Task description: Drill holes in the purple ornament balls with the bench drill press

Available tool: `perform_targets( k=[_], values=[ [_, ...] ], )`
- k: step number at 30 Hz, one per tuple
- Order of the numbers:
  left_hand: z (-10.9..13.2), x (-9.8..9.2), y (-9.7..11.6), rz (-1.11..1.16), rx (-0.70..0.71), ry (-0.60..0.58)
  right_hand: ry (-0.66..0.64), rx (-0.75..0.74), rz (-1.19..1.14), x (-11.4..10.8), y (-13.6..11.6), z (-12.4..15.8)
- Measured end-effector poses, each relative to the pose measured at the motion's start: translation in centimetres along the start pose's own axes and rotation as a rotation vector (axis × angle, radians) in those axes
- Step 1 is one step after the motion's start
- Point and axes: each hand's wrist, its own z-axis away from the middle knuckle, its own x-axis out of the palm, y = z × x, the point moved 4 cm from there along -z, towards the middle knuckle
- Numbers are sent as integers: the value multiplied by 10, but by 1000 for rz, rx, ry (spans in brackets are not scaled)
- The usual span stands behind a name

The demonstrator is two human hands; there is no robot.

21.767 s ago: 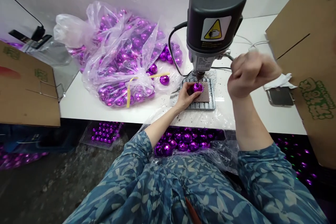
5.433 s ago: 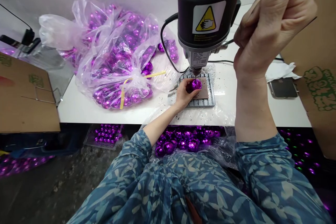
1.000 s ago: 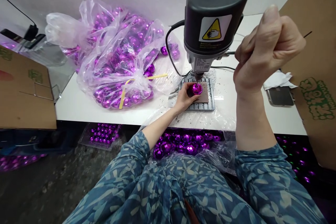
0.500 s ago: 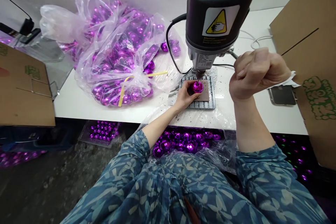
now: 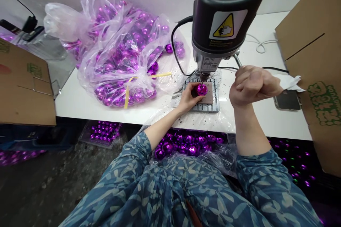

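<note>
A small purple mirror-faceted ball sits on a brown square pad, right beneath the drill bit. My left hand is closed round its left side, thumb in front and fingers behind. Above stands a dark bench drill press with a yellow warning label. My right hand is a fist at the end of the drill press lever, whose grip the fingers hide. White tissue sticks out by the right wrist. Under the pad is the slotted metal base, with dark shavings round it.
A clear bag of purple balls fills the table's left. Cardboard boxes flank both sides. A phone lies at right. More purple balls lie below the table edge, and a clear tray holds others at lower left.
My right fist has come down and a little left with the lever. My left hand keeps the ball in the same place under the bit. The view has shifted slightly.
</note>
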Motion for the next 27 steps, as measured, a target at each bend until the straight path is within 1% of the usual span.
perform_targets(
  k=[2,5,7,10,12,13,15,16,17,18,21,22,23,24,25,26,27],
  values=[
    [1,-1,1,-10,-5,2,6,42,20,11,-11,-13],
    [0,-1,1,-1,-19,-2,-22,108,72,31,-23,-41],
    [-1,0,0,2,-17,1,-53,145,111,43,-24,-59],
    [0,-3,3,-30,21,26,-95,220,133,56,-16,-78],
    [9,-8,10,-90,79,63,-107,263,126,61,-11,-84],
    [18,-11,14,-132,120,81,-101,277,123,62,-10,-85],
    [45,-14,25,-209,216,85,-92,306,102,65,-8,-86],
    [63,-13,31,-230,267,41,-78,321,87,64,-8,-86],
    [83,-9,36,-242,313,-42,-78,337,79,64,-7,-86],
    [103,-3,40,-256,349,-160,-78,348,81,63,-6,-86],
    [161,26,46,-401,413,-606,-121,388,172,58,-4,-85],
    [176,36,45,-481,434,-731,-138,403,202,57,-3,-85],
    [187,46,45,-556,460,-823,-149,409,217,56,-4,-84],
    [195,54,44,-614,490,-879,-148,406,214,56,-4,-85],
    [199,61,43,-645,524,-898,-144,399,197,56,-5,-85],
    [199,65,43,-641,559,-881,-128,384,167,57,-6,-85],
    [194,66,44,-599,588,-832,-110,374,131,58,-6,-85]
  ],
)
